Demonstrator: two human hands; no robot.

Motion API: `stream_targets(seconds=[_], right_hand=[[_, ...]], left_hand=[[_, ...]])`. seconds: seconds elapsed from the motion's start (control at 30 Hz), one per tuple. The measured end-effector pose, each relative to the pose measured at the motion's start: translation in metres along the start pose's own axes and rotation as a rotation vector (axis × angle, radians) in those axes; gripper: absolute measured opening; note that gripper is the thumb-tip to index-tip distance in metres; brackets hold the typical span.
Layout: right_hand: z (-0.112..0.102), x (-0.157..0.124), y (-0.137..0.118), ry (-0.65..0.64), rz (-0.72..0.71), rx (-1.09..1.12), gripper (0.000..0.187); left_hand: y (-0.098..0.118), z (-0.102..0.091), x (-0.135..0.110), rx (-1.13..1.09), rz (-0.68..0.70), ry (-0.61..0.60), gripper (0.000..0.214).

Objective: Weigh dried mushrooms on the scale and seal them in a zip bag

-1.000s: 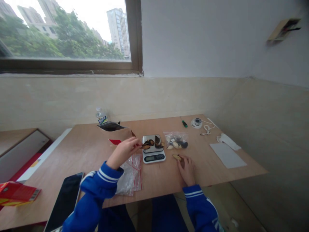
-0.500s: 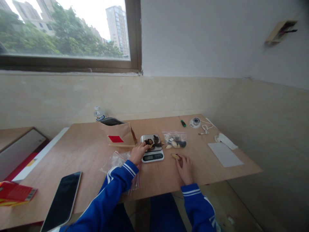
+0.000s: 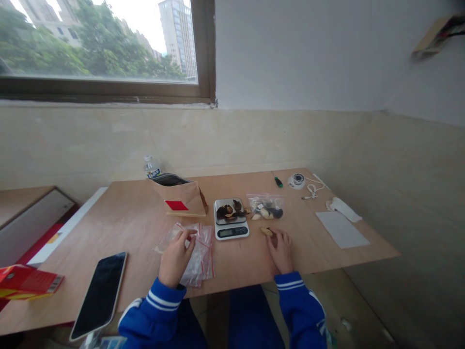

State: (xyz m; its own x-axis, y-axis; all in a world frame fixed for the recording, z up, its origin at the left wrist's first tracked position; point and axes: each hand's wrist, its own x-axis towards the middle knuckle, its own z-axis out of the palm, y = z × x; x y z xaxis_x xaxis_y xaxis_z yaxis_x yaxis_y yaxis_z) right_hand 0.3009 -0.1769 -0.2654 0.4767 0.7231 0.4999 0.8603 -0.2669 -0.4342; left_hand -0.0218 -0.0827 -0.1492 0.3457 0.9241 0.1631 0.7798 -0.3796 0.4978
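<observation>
My left hand (image 3: pixel 176 257) is over a pile of clear zip bags (image 3: pixel 198 264) with red seams; its fingers are curved, the thumb and forefinger apart, and nothing shows between them. My right hand (image 3: pixel 281 249) rests on the table with its fingertips closed on a tan dried piece (image 3: pixel 266 231), perhaps mushroom. Between the hands stands a white kitchen scale (image 3: pixel 232 233). Several dark brown, curled dried pieces (image 3: pixel 227 211) lie on its metal plate, one small bit at the right edge. Right of it lies a filled zip bag (image 3: pixel 267 207) with pale and dark pieces inside.
An upright brown paper pouch (image 3: pixel 185 198) with its top open stands behind the bags, a bottle (image 3: pixel 151 167) behind it. A tablet (image 3: pixel 100 293) and red box (image 3: pixel 31 282) are left. Rightward lie a screwdriver (image 3: pixel 278 182), round camera (image 3: pixel 298 181) and white paper (image 3: pixel 342 230).
My left hand has left the pieces on the scale and moved left and nearer, over the zip bags. My right hand stays with the tan piece. The view has shifted slightly.
</observation>
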Motion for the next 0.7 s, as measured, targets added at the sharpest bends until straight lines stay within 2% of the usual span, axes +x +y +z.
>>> stream_targets(seconds=[0.07,0.17,0.33,0.47,0.6,0.7], right_hand=[[0.0,0.0,0.0,-0.007,0.0,-0.01,0.034],[0.001,0.0,0.001,-0.011,-0.004,-0.024,0.035],[0.001,0.0,0.001,-0.006,-0.007,-0.028,0.035],[0.0,0.0,0.0,0.005,-0.002,-0.023,0.035],[0.001,0.0,-0.001,-0.002,-0.003,0.007,0.036],[-0.001,0.001,-0.001,0.025,0.015,0.019,0.039]], left_hand=[[-0.013,0.011,-0.014,-0.006,-0.067,-0.035,0.029],[-0.028,0.032,-0.026,-0.023,-0.089,-0.069,0.032],[-0.039,0.057,-0.027,-0.078,-0.044,0.016,0.03],[-0.042,0.065,-0.025,-0.06,0.019,0.036,0.025],[-0.043,0.066,-0.027,-0.042,0.023,0.047,0.025],[-0.04,0.062,-0.03,-0.083,0.045,0.122,0.024]])
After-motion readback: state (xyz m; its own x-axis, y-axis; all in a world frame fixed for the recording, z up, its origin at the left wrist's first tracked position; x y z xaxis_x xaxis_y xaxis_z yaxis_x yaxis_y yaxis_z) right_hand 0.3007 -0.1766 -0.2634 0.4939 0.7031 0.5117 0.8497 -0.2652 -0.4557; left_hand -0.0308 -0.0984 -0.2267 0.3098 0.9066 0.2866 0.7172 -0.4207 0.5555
